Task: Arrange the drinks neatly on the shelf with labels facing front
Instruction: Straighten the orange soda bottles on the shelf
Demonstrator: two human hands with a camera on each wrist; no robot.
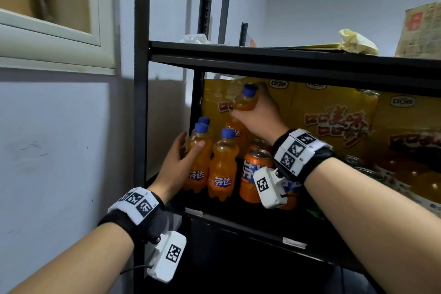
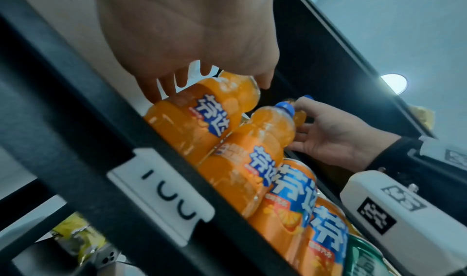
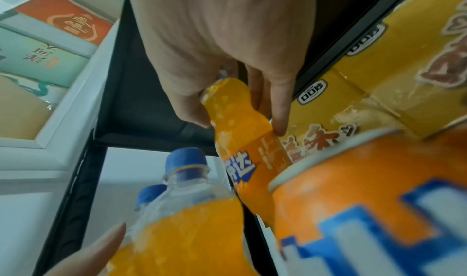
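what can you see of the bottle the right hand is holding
It is a small clear plastic bottle of orange soda with a blue screw cap and an orange label bearing white characters on blue. The right hand grips it round the upper body, below the cap, thumb on one side and fingers on the other. It is tilted, behind the front bottles and in front of yellow snack bags. Its base is hidden, so whether it stands on the shelf is unclear.

Bottles left of cans on shelf, bags behind.

Orange bottles and can carry blue-and-white "芬达". Yellow snack bags show red "口口美味". Shelf-edge tag reads "100".
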